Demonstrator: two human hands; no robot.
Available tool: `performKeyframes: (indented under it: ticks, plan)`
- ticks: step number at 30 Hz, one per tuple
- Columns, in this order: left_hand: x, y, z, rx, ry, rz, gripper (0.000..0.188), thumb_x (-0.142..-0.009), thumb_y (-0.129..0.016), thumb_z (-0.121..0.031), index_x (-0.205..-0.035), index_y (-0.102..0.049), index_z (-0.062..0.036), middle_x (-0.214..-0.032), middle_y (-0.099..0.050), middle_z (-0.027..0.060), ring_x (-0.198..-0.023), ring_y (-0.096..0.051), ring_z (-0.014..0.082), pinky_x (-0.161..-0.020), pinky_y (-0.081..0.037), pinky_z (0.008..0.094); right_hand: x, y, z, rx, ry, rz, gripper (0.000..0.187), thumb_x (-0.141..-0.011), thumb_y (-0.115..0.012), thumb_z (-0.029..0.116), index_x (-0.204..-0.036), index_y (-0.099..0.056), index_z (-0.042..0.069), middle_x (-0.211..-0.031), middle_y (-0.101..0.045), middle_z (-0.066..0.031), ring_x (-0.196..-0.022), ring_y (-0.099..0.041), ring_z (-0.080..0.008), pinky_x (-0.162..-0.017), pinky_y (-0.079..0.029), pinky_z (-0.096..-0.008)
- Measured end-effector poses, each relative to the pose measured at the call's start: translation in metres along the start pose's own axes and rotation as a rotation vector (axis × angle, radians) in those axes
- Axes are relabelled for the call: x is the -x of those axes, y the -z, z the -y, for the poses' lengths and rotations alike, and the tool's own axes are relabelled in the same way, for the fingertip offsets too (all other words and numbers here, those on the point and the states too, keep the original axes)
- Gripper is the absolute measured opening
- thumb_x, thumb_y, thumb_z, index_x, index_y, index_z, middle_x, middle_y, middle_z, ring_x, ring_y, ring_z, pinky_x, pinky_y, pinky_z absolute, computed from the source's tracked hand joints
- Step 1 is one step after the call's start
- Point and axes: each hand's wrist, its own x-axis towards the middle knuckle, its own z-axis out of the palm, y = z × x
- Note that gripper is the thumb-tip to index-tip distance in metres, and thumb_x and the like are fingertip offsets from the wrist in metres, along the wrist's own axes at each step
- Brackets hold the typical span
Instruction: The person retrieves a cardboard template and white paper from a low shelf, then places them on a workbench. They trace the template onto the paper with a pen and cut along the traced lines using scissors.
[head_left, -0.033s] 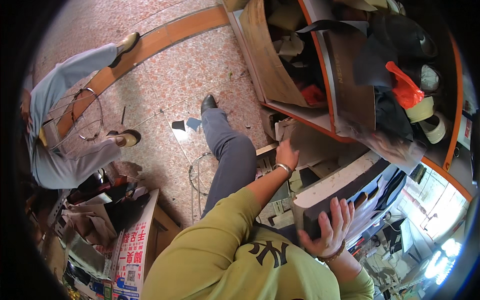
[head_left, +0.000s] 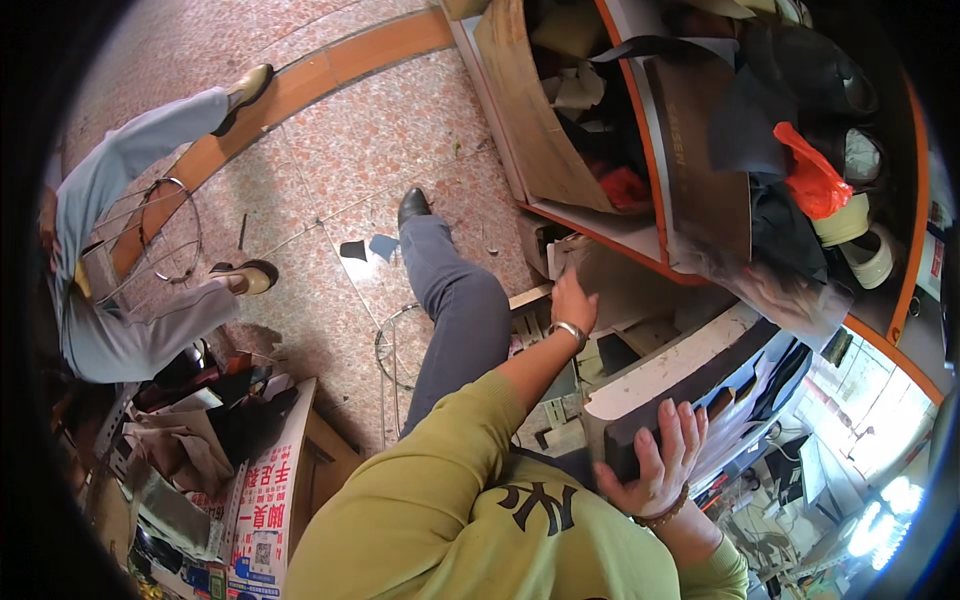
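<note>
My left hand [head_left: 573, 303], with a metal band at its wrist, reaches down into a low drawer of flat scraps. Its fingers are curled by a beige-grey scrap [head_left: 570, 254]; the tips are partly hidden, so what they grip cannot be made out. My right hand [head_left: 660, 462], with a beaded bracelet, lies with spread fingers against the dark side of a thick block-like slab [head_left: 668, 378] with a worn white edge. Papers or thin sheets [head_left: 745, 400] stand beyond the slab.
An orange-edged shelf [head_left: 655, 140] holds shoes, a red plastic bag [head_left: 808, 175] and a cardboard box [head_left: 545, 120]. Another person's legs [head_left: 140, 150] are at left. Dark scraps [head_left: 353, 250] and a wire stool frame [head_left: 392, 345] are on the floor; a printed carton [head_left: 265, 490] stands at lower left.
My left hand's fingers have shifted slightly at the drawer. The right hand stays on the slab, and the view has moved a little.
</note>
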Motion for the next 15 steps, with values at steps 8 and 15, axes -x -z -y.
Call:
performKeyframes:
  ticks: [8,15]
  plan:
    - [-0.055,-0.018,-0.016,-0.258,0.130,0.313,0.029,-0.084,-0.062,-0.027,-0.110,-0.064,-0.0134,-0.098,-0.067,0.0142,-0.099,-0.063,0.0342,-0.083,-0.051,0.0456,0.006,0.001,-0.004,0.044,0.062,0.060,0.077,-0.077,-0.070,0.045,-0.137,-0.037,0.010,-0.135,-0.044,-0.0282,-0.124,-0.041,-0.0465,-0.101,-0.027,-0.0664]
    - [0.017,-0.002,-0.020,-0.140,-0.709,0.186,0.011,-0.081,-0.056,-0.012,-0.092,-0.057,-0.0129,-0.087,-0.060,0.0093,-0.077,-0.063,0.0294,-0.063,-0.050,0.0416,0.003,0.000,-0.001,0.006,0.011,0.017,0.063,-0.077,-0.070,0.041,-0.129,-0.045,0.015,-0.132,-0.050,-0.0217,-0.126,-0.042,-0.0408,-0.105,-0.026,-0.0624]
